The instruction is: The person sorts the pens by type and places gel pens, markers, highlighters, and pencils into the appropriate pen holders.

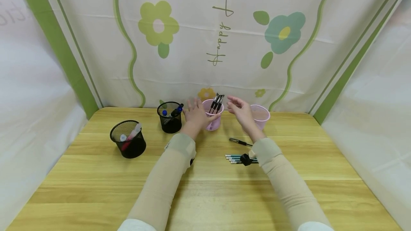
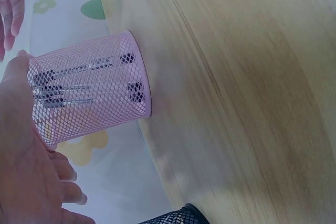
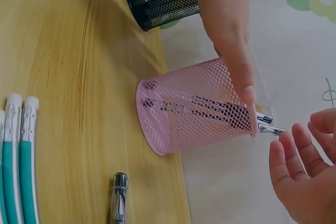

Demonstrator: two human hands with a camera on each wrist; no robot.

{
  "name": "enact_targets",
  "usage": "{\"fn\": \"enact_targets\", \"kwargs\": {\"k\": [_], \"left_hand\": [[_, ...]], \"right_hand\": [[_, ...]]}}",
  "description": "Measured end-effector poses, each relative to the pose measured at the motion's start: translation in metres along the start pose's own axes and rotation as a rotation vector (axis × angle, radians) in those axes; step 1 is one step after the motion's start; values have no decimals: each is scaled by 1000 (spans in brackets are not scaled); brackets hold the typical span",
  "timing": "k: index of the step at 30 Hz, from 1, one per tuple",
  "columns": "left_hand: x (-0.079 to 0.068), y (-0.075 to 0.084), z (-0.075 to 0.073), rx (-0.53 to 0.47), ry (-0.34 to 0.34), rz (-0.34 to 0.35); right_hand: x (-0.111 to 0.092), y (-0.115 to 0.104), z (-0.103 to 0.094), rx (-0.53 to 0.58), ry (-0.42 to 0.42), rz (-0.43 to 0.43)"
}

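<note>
A pink mesh pen holder [image 1: 213, 124] stands upright near the back of the table with three black-and-clear pens [image 1: 216, 104] in it. Spread fingers of my left hand [image 1: 196, 115] reach along its left side, and the thumb lies against the front of the rim, as the right wrist view also shows. Just right of the pen tops is my right hand [image 3: 310, 171], its fingers loosely bent and nothing in them. One more black pen [image 1: 238, 141] lies on the table below the right hand.
Several green pencils [image 1: 232, 158] lie in front, partly behind the right wrist. A second pink holder [image 1: 261, 115] stands at the right, partly covered by the right arm. Two black mesh holders [image 1: 171, 126] [image 1: 134, 148] with pens and markers stand left. A printed curtain [image 1: 192, 70] hangs behind.
</note>
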State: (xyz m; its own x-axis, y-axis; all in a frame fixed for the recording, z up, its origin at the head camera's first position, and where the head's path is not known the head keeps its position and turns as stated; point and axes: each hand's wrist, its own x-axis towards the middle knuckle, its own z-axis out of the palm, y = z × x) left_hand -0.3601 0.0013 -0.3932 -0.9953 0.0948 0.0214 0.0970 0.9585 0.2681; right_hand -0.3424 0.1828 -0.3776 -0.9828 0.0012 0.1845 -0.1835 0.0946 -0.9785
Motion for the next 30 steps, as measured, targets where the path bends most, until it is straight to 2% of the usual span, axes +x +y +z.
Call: {"fn": "enact_targets", "kwargs": {"k": [5,15,30], "left_hand": [[0,0,0,-6,0,0],[1,0,1,-28,1,2],[0,-1,0,-17,-1,2]], "right_hand": [[-6,-6,-4,-10,-50,-25],[-15,-14,-20,-135,-130,-103],[-27,-12,-41,-214,-188,-143]]}}
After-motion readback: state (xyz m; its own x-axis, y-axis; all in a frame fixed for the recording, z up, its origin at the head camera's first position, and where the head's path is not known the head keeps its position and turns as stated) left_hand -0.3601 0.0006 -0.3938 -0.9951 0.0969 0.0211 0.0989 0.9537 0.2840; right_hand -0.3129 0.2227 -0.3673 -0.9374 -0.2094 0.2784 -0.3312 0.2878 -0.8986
